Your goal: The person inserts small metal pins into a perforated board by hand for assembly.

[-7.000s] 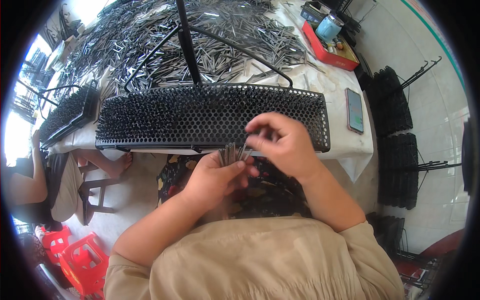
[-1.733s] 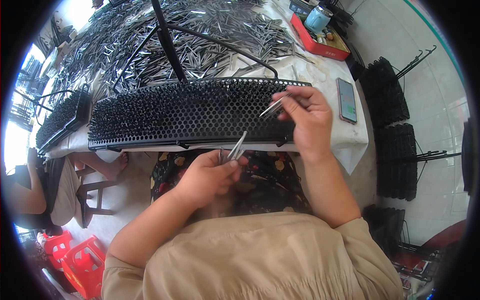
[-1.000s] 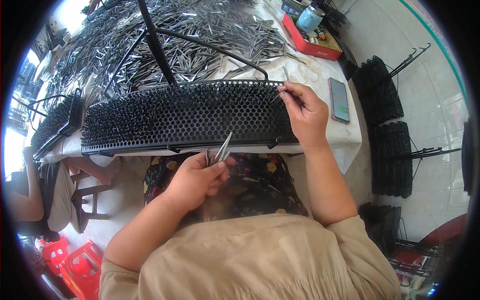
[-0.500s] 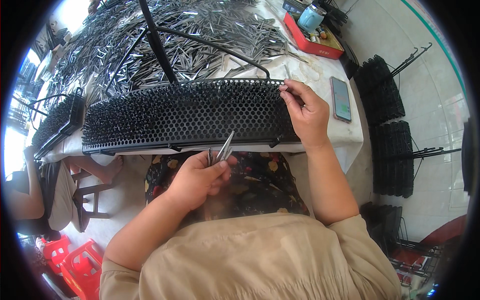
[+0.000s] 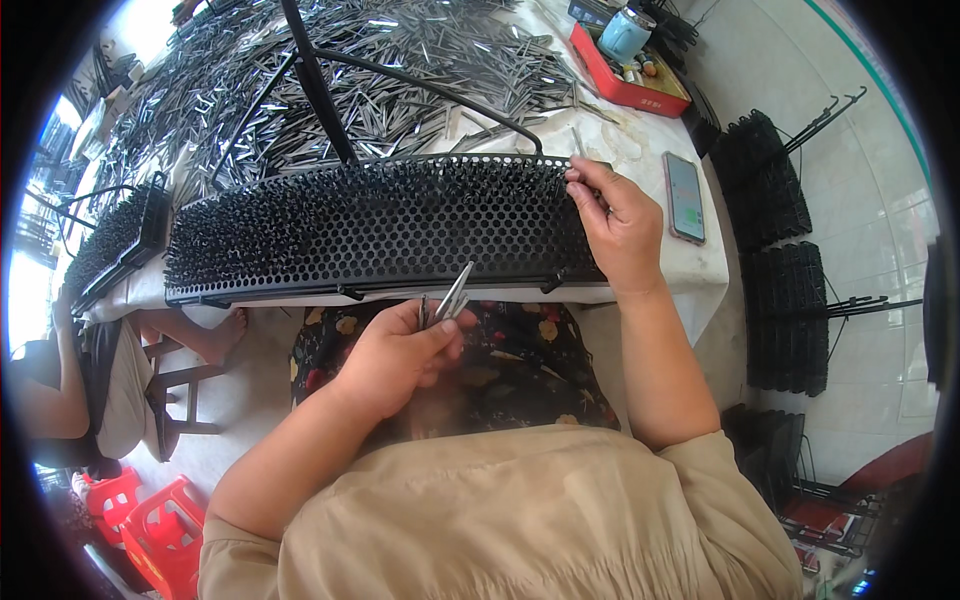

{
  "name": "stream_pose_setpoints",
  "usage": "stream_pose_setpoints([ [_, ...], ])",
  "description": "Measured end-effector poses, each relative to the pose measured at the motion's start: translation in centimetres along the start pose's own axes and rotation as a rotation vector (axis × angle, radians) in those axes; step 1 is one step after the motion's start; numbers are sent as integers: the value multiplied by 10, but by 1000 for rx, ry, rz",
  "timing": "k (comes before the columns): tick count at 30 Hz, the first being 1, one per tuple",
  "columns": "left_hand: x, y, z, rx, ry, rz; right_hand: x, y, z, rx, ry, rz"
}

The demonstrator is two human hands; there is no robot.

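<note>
In front of me a long black perforated panel (image 5: 400, 245) lies along the table's near edge. Short dark pieces stand in many of its holes, mainly on the left and along the far side. My left hand (image 5: 395, 360), below the panel's front edge, is closed round several thin grey strips (image 5: 456, 296) whose tips stick out past the thumb. At the panel's far right corner, my right hand (image 5: 622, 232) has thumb and fingertips pinched together at the holes. Whatever lies between those fingertips is too small to make out.
A large pile of loose dark strips (image 5: 430, 80) covers the table beyond. Black rods (image 5: 325, 110) rise behind the panel. A phone (image 5: 684, 198) and a red tray (image 5: 640, 95) with a blue mug (image 5: 625, 35) lie right. Another person sits left beside a similar panel (image 5: 120, 245).
My right hand has shifted very slightly to the right at the panel's corner, its fingertips still pinched. My left hand keeps its hold on the strips.
</note>
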State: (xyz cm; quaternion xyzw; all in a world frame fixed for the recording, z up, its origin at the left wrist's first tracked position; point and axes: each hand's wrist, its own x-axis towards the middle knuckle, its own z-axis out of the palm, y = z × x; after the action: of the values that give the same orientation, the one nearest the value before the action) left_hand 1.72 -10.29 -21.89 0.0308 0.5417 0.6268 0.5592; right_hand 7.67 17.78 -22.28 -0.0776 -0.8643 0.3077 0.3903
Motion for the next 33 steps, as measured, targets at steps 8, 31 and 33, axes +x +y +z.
stream_pose_setpoints([
  [8, 0, -1, 0, 15, 7, 6, 7, -6, 1, -139, -20, -169],
  [31, -7, -4, 11, -8, 6, 176, -53, -98, 33, 937, -469, 552],
  [33, -8, -4, 11, 14, 3, 188, -52, -100, 33, 978, -449, 594],
])
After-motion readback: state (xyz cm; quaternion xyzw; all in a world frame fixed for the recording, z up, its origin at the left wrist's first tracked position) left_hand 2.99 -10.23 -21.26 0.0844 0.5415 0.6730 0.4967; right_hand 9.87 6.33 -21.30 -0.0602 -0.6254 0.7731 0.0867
